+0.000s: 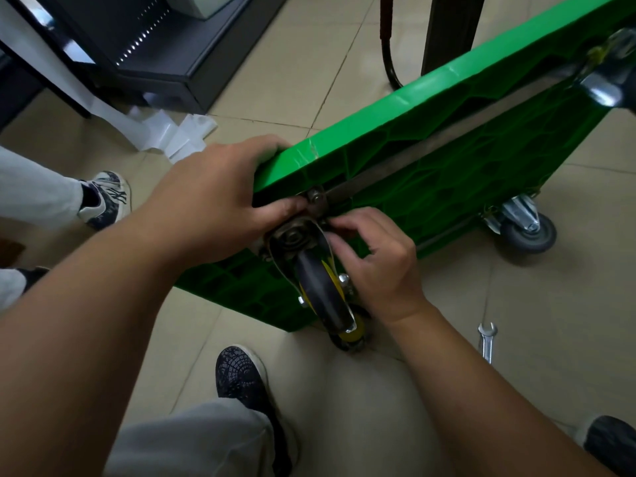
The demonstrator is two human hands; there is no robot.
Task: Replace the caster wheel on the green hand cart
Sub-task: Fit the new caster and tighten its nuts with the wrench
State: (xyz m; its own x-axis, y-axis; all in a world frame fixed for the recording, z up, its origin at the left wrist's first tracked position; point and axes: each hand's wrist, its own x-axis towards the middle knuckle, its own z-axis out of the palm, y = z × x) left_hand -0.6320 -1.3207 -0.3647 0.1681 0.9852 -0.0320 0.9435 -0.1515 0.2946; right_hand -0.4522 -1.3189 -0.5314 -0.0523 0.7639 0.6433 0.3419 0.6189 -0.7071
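The green hand cart [447, 160] stands tipped on its side, its ribbed underside facing me. A caster wheel [320, 290] with a black tyre and yellow hub sits against the cart's near corner on a worn metal bracket. My left hand [220, 197] grips the cart's corner edge, thumb by the bracket's bolt [314, 194]. My right hand [375, 259] has its fingers curled at the bracket's right side, pinching something small that I cannot make out. A second yellow-hubbed wheel [351, 333] lies on the floor under the caster.
A silver spanner [487, 340] lies on the tiled floor at the right. A grey caster [528, 230] and another [609, 74] are mounted on the cart. Another person's shoe [108, 199] is at left, my shoe [241, 376] below. White paper scraps [179, 132] lie by a black cabinet [161, 53].
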